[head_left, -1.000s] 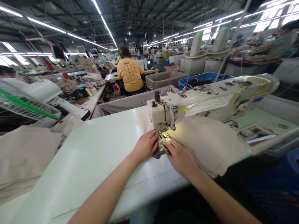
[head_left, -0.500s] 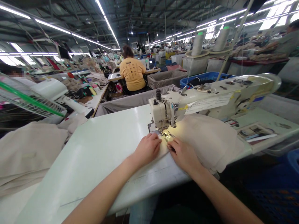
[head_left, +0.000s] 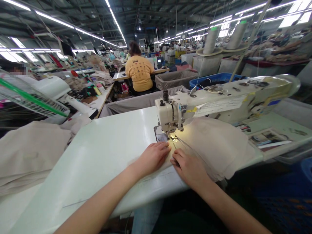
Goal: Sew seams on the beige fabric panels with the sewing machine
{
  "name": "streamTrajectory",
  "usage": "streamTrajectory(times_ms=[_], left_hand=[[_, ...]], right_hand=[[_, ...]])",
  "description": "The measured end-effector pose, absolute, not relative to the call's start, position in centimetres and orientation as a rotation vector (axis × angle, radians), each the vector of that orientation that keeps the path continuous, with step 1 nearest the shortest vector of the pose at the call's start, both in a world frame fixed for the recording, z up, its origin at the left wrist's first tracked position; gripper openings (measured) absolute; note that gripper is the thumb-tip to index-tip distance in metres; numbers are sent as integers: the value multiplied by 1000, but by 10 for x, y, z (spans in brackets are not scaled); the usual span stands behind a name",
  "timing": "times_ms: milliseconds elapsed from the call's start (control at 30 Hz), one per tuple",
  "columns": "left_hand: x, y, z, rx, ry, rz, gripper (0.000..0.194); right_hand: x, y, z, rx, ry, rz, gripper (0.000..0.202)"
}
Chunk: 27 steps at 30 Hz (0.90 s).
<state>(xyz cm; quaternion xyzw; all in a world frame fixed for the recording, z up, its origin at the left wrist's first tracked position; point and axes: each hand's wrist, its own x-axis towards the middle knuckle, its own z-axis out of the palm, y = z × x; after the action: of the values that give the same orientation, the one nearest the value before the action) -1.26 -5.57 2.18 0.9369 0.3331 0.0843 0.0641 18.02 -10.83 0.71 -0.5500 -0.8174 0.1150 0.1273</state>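
Observation:
A beige fabric piece (head_left: 214,143) lies under the needle area of a white sewing machine (head_left: 168,113) and spreads to its right. My left hand (head_left: 153,156) rests on the fabric's near strip, just left of the lit presser foot, with its fingers pressed together. My right hand (head_left: 187,167) is at the near right of the foot, its thumb and fingers closed at the fabric's edge; the fingertips are partly hidden. The machine's lamp lights the cloth around the foot.
The pale tabletop (head_left: 97,156) extends left. More beige fabric (head_left: 31,156) is heaped at the far left, near a white fan (head_left: 53,89). Thread cones (head_left: 211,40) stand behind the machine. A person in a yellow shirt (head_left: 138,73) sits ahead.
My right hand has shifted slightly toward me, away from the presser foot, and a dark line on the fabric beside the foot shows more. The camera view has shifted slightly.

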Motion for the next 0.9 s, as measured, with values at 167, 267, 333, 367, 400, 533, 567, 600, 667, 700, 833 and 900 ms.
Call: streamTrajectory(times_ms=[167, 267, 333, 367, 400, 533, 567, 600, 667, 700, 833, 900], left_hand=[[-7, -58, 15, 2819, 1200, 284, 34], [-6, -52, 12, 2814, 1232, 292, 33], [-8, -48, 12, 2818, 1198, 302, 34], [-9, -46, 12, 2822, 1185, 310, 34], [-10, -45, 12, 2825, 1177, 315, 35], [-13, -44, 12, 2823, 1194, 309, 38], [-13, -44, 12, 2819, 1204, 311, 38], [-13, -44, 12, 2813, 1212, 315, 38], [-12, -44, 11, 2804, 1226, 318, 38], [-12, -45, 11, 2801, 1230, 316, 38], [-12, -46, 10, 2803, 1225, 300, 39], [-13, -46, 10, 2811, 1217, 286, 40]], right_hand=[[181, -107, 4, -1579, -2308, 364, 16], [181, -100, 2, -1556, -2285, 357, 16], [181, -96, 1, -1549, -2286, 342, 15], [180, -96, 0, -1547, -2288, 335, 15], [180, -95, 0, -1545, -2288, 331, 15], [177, -94, -2, -1564, -2268, 331, 15], [177, -94, -2, -1568, -2264, 333, 15], [177, -94, -2, -1568, -2262, 335, 15], [177, -93, -2, -1558, -2264, 337, 16], [177, -93, -2, -1557, -2266, 337, 16], [178, -94, 0, -1574, -2284, 345, 18], [179, -94, 2, -1580, -2287, 352, 18]])
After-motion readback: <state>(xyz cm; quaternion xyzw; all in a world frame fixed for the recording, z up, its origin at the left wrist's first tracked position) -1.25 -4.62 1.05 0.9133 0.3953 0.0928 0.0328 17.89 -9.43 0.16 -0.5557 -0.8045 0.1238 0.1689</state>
